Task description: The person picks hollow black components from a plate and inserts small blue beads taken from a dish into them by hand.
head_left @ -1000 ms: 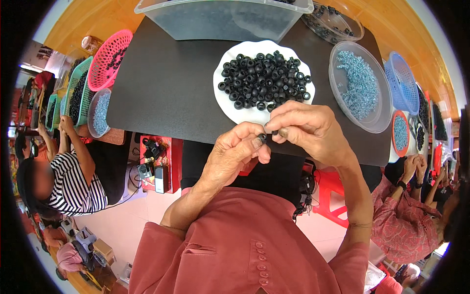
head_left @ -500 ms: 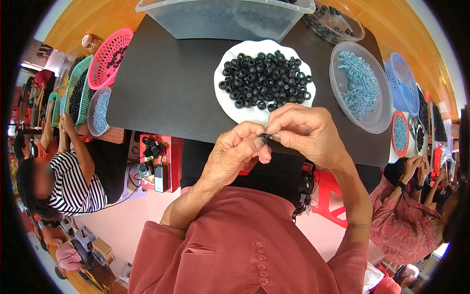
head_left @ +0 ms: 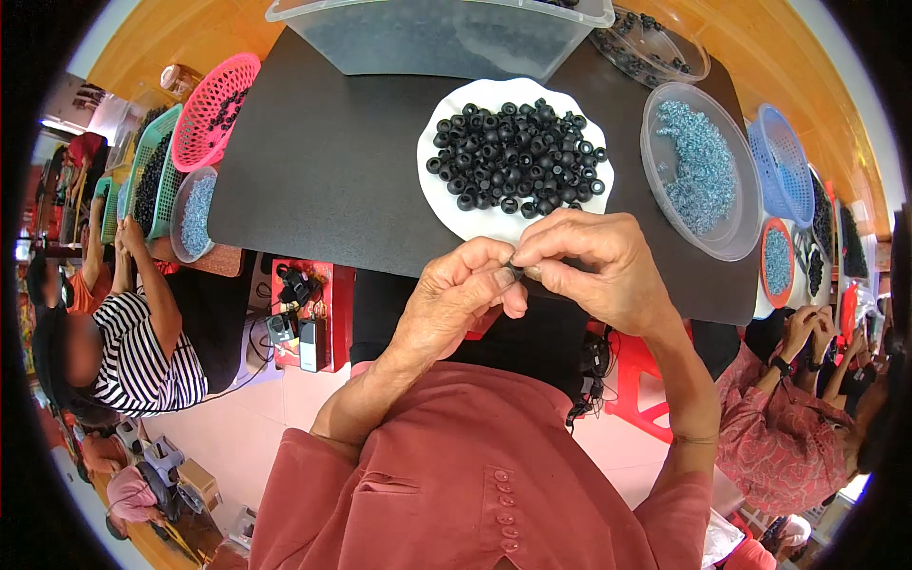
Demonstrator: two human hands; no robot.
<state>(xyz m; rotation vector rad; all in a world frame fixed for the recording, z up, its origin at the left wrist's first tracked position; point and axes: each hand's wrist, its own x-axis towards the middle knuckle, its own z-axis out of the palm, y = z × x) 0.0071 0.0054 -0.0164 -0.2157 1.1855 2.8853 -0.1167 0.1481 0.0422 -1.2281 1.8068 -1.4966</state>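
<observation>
My left hand and my right hand meet fingertip to fingertip over the near edge of a black mat. Between the pinched fingers sits a small black ring part, mostly hidden by my thumbs. Just beyond my hands a white plate carries a heap of several black rubber rings. To the right of it stands a clear round bowl with small silvery blue metal pieces.
A clear plastic tub stands at the mat's far edge, a clear dish of dark parts beside it. Pink and green baskets lie left, a blue basket right. Other people sit at left and right.
My two hands have stayed together at the mat's near edge, with only small shifts of the fingers around the black part.
</observation>
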